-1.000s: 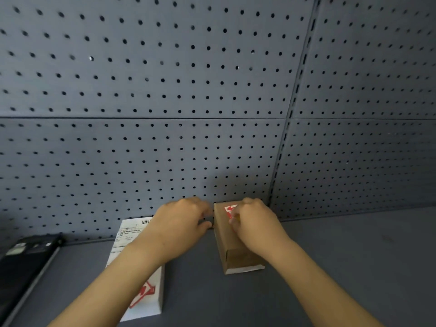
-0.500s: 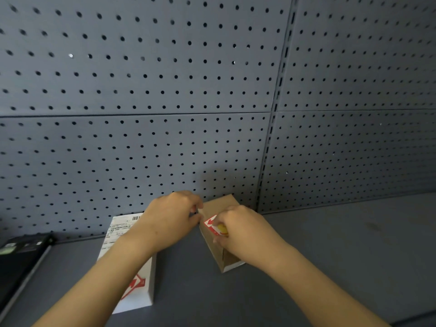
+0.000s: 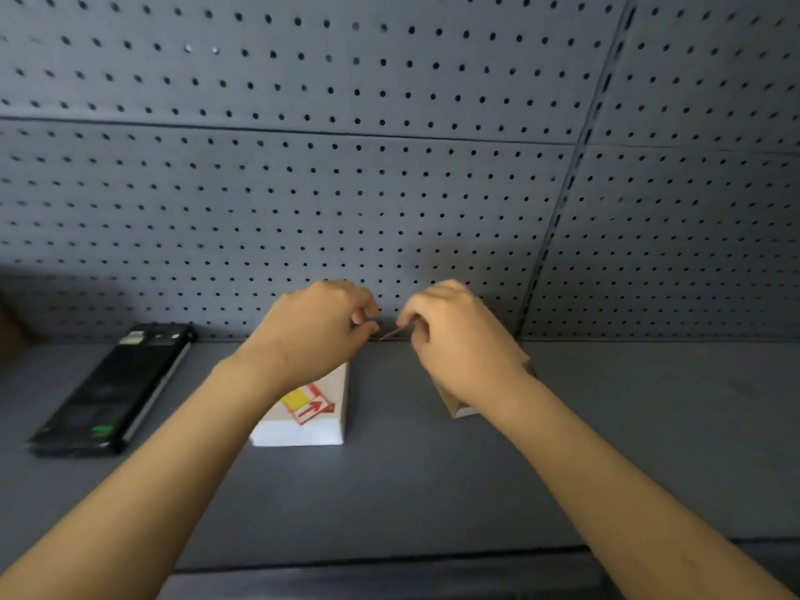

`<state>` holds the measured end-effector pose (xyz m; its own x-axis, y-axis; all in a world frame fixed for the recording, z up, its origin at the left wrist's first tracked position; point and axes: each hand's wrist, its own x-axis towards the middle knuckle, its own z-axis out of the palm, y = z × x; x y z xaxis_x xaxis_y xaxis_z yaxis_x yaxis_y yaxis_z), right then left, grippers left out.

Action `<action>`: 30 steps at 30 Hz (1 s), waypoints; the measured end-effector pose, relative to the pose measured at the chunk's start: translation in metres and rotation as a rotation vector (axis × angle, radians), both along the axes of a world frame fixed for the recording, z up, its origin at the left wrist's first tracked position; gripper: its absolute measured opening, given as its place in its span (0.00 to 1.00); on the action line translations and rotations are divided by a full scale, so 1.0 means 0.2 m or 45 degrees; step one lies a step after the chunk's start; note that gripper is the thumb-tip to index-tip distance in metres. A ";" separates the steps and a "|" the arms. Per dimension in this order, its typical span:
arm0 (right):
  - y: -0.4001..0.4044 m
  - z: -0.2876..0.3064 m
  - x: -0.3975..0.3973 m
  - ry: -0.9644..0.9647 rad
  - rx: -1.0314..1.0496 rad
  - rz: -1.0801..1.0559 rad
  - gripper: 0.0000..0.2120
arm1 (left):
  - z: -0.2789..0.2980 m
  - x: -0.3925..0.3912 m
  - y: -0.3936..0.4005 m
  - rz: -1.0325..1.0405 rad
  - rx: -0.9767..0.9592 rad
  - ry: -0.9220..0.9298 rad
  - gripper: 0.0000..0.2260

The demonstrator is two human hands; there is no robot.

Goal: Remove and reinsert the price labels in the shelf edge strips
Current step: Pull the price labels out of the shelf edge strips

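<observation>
Holding a thin label (image 3: 393, 333) edge-on between them, the left hand (image 3: 320, 335) and right hand (image 3: 454, 339) now pinch it above the shelf (image 3: 433, 478), right of the white box (image 3: 311, 409). It has apparently come off the brown box (image 3: 454, 404), so reinsertion remains.

The right hand (image 3: 459, 339) covers almost all of the brown box (image 3: 454, 402); only a low corner peeks out under the wrist at centre right. The left hand (image 3: 316, 335) hides the far half of the white box (image 3: 307, 420), so its top print is cut short. Between the two hands a thin sliver (image 3: 391, 333) shows edge-on, too slim and blurred to read. Both forearms run off the bottom edge. At far left, the black device (image 3: 108, 391) carries small labels too tiny to make out, and a brownish shape (image 3: 8, 335) is clipped by the left edge.
</observation>
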<state>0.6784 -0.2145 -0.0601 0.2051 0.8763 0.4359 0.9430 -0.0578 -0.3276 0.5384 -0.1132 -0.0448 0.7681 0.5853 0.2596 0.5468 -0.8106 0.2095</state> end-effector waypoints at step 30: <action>0.85 -0.15 -2.81 0.522 -0.164 0.775 0.06 | -0.19 -2.97 0.30 0.807 -0.057 0.162 0.08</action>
<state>0.1163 -0.0455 -0.0894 -0.2089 0.9259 0.3148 0.6238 0.3740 -0.6862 -0.0556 -0.0524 -0.0822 0.2930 0.9437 0.1538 0.9393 -0.3141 0.1377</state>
